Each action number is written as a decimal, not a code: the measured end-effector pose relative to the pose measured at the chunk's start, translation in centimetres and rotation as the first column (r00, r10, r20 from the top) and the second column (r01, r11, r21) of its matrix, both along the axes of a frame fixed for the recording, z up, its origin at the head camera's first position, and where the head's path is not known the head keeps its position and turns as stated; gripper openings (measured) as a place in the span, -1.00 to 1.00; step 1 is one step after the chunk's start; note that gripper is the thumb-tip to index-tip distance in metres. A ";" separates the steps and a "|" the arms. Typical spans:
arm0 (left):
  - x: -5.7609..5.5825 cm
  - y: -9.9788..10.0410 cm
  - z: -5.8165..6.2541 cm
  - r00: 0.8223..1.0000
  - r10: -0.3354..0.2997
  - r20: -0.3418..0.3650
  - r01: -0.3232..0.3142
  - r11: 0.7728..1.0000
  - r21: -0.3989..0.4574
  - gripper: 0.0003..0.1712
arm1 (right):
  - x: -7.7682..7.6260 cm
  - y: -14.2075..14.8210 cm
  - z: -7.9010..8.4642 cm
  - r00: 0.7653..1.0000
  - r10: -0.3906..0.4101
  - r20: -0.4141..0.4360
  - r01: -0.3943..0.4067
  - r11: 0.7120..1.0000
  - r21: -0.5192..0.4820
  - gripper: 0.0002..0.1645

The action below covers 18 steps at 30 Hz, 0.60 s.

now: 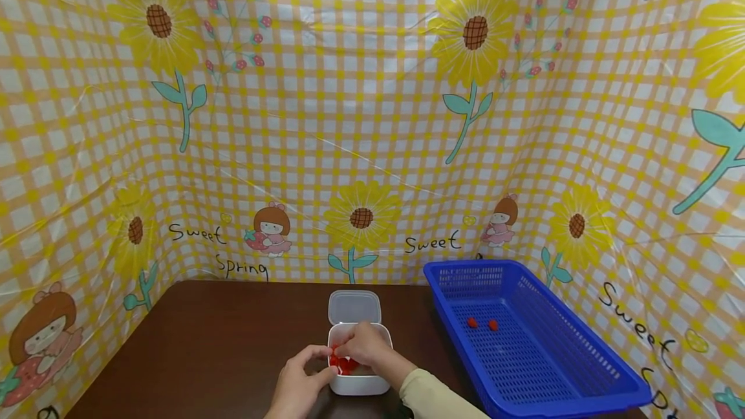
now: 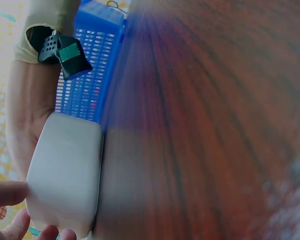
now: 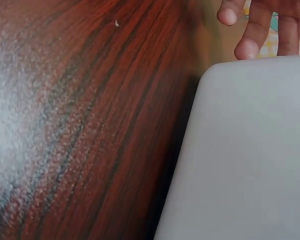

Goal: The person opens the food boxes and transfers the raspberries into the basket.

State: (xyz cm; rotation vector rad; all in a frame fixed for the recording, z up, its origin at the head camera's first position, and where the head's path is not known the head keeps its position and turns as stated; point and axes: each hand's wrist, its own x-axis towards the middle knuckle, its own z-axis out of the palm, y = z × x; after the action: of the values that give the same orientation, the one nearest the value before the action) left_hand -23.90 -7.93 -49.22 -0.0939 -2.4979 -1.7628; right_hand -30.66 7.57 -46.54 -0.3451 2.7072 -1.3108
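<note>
A small white box (image 1: 361, 385) with its translucent lid (image 1: 354, 307) flipped back stands on the table. Several glossy red pieces (image 1: 347, 365) lie inside, at its left part. My left hand (image 1: 299, 380) is at the box's left side, thumb by the front corner and forefinger at the rim; in the right wrist view its extended fingers (image 3: 255, 35) meet the box's edge. My right hand (image 1: 368, 346) reaches down into the box from the right, fingers bent. Its fingertips are hidden, so I cannot tell whether it pinches a red piece.
To the right stands a blue slotted basket (image 1: 524, 406) with two small red rounded pieces (image 1: 493, 325) on its floor. The dark brown wood-grain table (image 1: 233, 335) extends left of the box. A checked sunflower cloth (image 1: 361, 134) hangs around the back and sides.
</note>
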 end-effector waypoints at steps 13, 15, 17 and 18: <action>0.2 0.1 0.3 1.000 0.005 -0.004 -0.005 1.000 -0.013 -0.61 | -0.3 -0.1 -0.3 1.000 -0.009 -0.010 0.009 1.000 0.029 -0.88; 0.2 0.0 0.3 1.000 0.003 -0.001 -0.003 1.000 -0.013 -0.61 | -0.4 -0.1 -0.5 1.000 -0.010 -0.015 0.010 1.000 0.027 -0.86; 0.2 0.1 0.3 1.000 0.001 -0.006 -0.001 1.000 -0.013 -0.61 | -0.4 -0.1 -0.6 1.000 -0.015 -0.008 0.015 1.000 0.014 -0.86; 0.3 0.1 0.3 1.000 0.001 -0.006 -0.001 1.000 -0.013 -0.61 | -0.4 -0.1 -0.7 1.000 -0.018 -0.007 0.018 1.000 0.010 -0.86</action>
State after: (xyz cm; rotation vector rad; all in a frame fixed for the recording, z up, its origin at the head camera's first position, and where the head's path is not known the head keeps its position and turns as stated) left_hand -23.63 -7.86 -48.89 -0.0986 -2.5052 -1.7432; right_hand -31.02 7.47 -47.22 -0.3259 2.7276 -1.3025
